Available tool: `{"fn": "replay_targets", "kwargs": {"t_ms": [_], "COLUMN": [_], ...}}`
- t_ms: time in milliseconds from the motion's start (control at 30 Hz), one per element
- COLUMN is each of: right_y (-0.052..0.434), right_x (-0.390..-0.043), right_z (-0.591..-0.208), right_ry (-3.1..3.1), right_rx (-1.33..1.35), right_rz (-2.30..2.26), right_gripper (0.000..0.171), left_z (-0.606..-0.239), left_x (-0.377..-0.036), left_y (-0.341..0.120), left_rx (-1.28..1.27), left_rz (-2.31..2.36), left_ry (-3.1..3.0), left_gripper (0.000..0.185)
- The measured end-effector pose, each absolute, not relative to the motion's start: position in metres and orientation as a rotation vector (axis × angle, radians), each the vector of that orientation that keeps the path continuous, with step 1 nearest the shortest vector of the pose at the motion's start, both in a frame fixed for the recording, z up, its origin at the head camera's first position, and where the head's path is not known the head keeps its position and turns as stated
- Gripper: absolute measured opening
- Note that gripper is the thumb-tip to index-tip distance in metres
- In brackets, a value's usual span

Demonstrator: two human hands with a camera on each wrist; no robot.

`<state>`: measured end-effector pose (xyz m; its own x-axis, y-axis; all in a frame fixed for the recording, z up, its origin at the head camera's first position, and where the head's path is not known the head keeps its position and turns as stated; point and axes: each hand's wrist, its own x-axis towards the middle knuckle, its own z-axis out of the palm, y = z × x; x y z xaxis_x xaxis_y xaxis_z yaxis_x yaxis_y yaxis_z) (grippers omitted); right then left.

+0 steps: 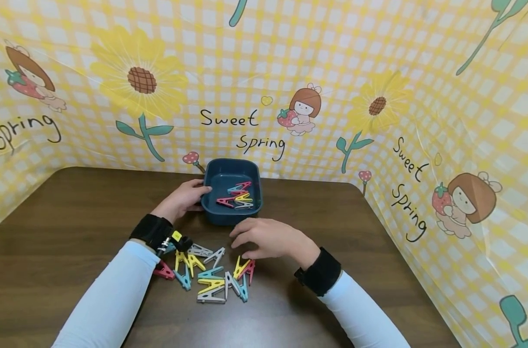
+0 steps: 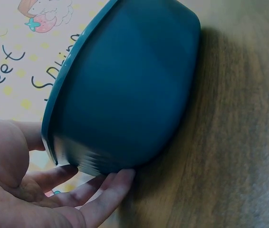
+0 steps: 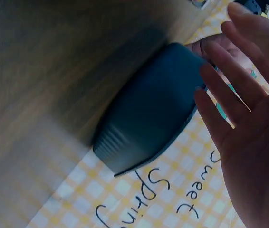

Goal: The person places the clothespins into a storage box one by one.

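A dark blue plastic bin [image 1: 232, 218] stands at the back of the table with several coloured clothespins [image 1: 242, 197] inside. My left hand [image 1: 186, 197] grips its left side, thumb over the rim and fingers against the outer wall [image 2: 120, 90]. In front of the bin hovers my right hand [image 1: 270, 238], fingers relaxed and slightly bent, with nothing in them; the right wrist view shows its bare palm [image 3: 253, 156]. Below lies a loose group of red, yellow, blue and grey clothespins [image 1: 211, 284], partly hidden by my left forearm.
The brown wooden table [image 1: 333, 212] meets a yellow checked cloth [image 1: 264, 63] at the back and both sides. The bin's far end is close to the cloth. Each wrist wears a black strap [image 1: 319, 271].
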<state>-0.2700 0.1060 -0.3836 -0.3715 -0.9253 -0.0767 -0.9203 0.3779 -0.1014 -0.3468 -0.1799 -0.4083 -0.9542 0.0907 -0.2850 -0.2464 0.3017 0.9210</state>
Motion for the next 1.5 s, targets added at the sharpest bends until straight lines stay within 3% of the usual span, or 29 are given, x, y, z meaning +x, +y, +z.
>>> {"fn": "replay_targets", "kwargs": {"t_ms": [500,1500], "right_y": [0.089,0.096], "right_x": [-0.267,-0.271], "right_z": [-0.395,-0.387], "right_ry": [2.347,2.471], "right_rx": [-1.681,-1.687], "right_rz": [-0.011,-0.108], "right_gripper": [0.020,0.018], "left_z": [-0.408,-0.406], "left_x": [-0.346,-0.345], "left_y": [-0.181,-0.177], "left_rx": [-0.131,-0.146], "left_rz": [1.678,1.670], "left_ry": [2.302,2.311], "left_gripper": [0.067,0.067]}}
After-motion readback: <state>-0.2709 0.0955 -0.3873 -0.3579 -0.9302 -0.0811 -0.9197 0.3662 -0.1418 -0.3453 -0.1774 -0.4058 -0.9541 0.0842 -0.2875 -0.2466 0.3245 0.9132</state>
